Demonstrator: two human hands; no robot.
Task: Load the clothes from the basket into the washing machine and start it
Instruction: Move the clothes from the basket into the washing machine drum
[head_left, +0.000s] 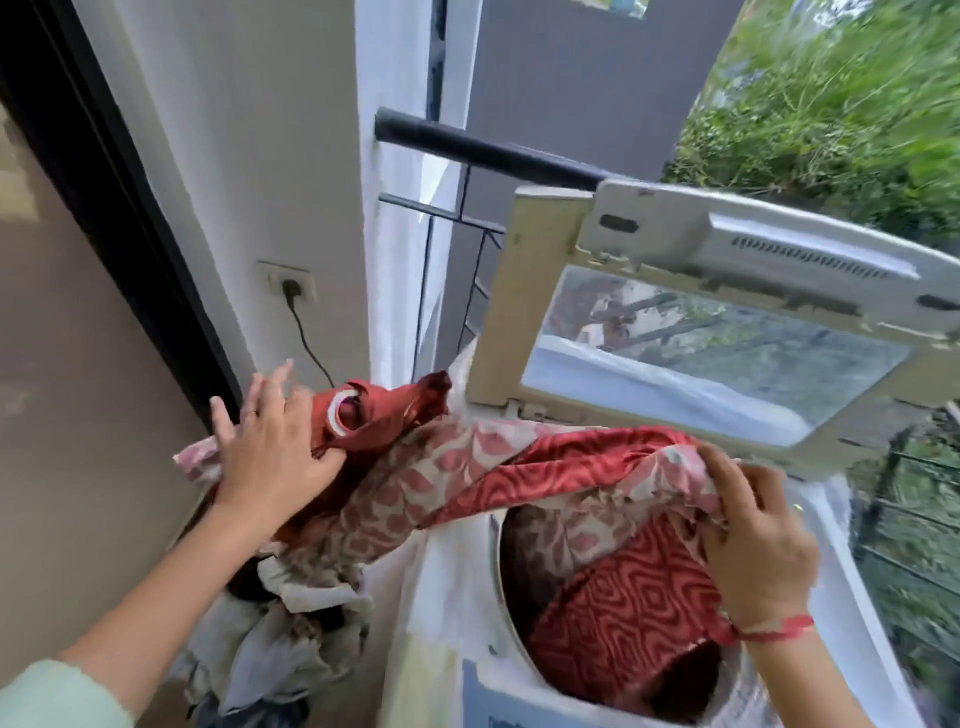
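A long red and beige patterned cloth stretches from the pile at the left into the drum of the white top-loading washing machine. My left hand grips a bunched rust-red part of it above the pile. My right hand holds the cloth's other end over the drum opening, where red patterned fabric lies inside. The machine's lid stands raised with a clear window. More clothes, white, grey and dark, are heaped at the left of the machine; the basket under them is hidden.
A wall socket with a black plug and cable sits on the white wall behind the pile. A black balcony railing runs behind the machine, with green plants beyond. A dark door frame lines the left side.
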